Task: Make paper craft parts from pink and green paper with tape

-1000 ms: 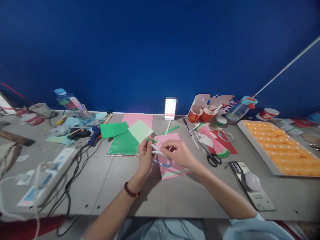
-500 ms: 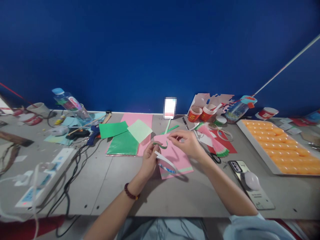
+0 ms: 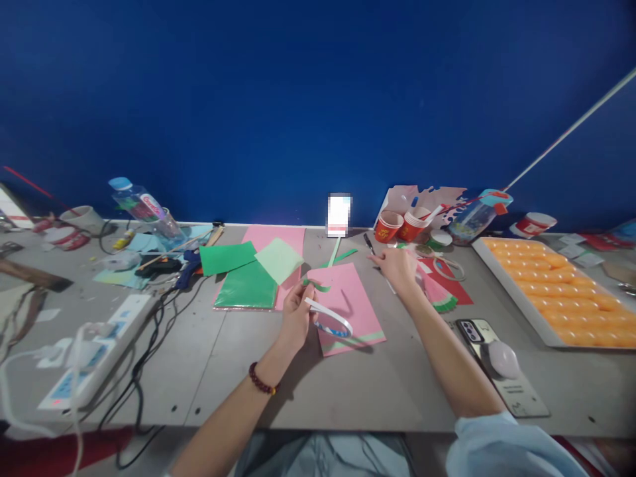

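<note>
My left hand (image 3: pixel 296 313) is closed on a curled white paper strip (image 3: pixel 332 316) with a blue inner side, and a small green paper strip (image 3: pixel 316 285) sticks out above its fingers. Both hover over a pink paper sheet (image 3: pixel 350 301) lying on the grey table (image 3: pixel 348 391). My right hand (image 3: pixel 400 267) reaches to the back right, over white paper scraps beside a black marker (image 3: pixel 369 244); its fingers are curled and I cannot see what they touch. A pleated pink-and-green paper fan (image 3: pixel 437 293) lies just right of that hand.
Green sheets (image 3: pixel 243 281) and a pale green square (image 3: pixel 279 259) lie left of the pink sheet. Red paper cups (image 3: pixel 397 226) stand at the back. A tray of orange balls (image 3: pixel 561 291) sits at right, a phone (image 3: pixel 497 364) in front. A power strip (image 3: pixel 94 351) and cables lie left.
My right hand let go of the strips and moved away to the back right, toward the marker and scraps. My left hand kept hold of the white strip, barely moving.
</note>
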Action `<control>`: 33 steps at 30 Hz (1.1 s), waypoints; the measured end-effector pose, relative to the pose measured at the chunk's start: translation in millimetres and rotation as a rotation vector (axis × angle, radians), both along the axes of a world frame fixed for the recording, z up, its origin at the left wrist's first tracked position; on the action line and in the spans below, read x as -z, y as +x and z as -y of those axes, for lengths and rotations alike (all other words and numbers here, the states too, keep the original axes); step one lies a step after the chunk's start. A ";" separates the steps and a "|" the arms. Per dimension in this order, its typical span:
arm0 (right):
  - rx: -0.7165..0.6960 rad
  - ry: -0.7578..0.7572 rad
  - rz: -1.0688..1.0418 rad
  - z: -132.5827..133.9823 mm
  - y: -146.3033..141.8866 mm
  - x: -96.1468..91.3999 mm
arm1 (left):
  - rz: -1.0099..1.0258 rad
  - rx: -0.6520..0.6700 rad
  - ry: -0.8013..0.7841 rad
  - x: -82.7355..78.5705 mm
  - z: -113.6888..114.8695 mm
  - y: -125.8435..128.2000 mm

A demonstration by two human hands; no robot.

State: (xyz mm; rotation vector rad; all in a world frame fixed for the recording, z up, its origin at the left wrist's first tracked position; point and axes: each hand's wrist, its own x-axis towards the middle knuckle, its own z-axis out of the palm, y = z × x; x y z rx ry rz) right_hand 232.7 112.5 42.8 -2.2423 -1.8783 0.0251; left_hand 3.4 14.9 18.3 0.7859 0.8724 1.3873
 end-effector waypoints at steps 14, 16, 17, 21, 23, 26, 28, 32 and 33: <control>-0.192 0.154 -0.378 -0.7 4.2 -1.9 | 0.040 -0.006 -0.027 -3.4 2.4 0.0; -0.333 0.126 -0.596 8.4 -4.9 -10.0 | 0.022 -0.006 -0.006 -3.2 2.3 0.1; -0.382 0.100 -0.672 15.6 -11.8 -15.1 | 0.008 -0.012 0.002 -2.9 2.0 0.2; -0.535 -0.235 -0.913 55.8 -48.6 -31.6 | -0.022 -0.076 -0.015 -1.0 0.6 1.0; -0.617 -0.335 -1.003 74.9 -65.5 -33.0 | -0.009 -0.103 -0.036 -0.6 0.2 1.1; -0.585 -0.431 -1.168 92.8 -81.1 -28.6 | -0.006 -0.148 -0.048 -1.3 0.0 0.6; -0.533 -0.481 -1.271 97.3 -85.6 -26.2 | -0.013 -0.173 -0.040 -2.3 0.0 0.0; -0.450 -0.510 -1.424 96.5 -89.0 -27.0 | -0.020 -0.173 -0.027 -3.4 -0.3 -0.5; -0.439 -0.504 -1.448 95.5 -89.4 -27.2 | -0.023 -0.174 -0.025 -3.3 -0.4 -0.6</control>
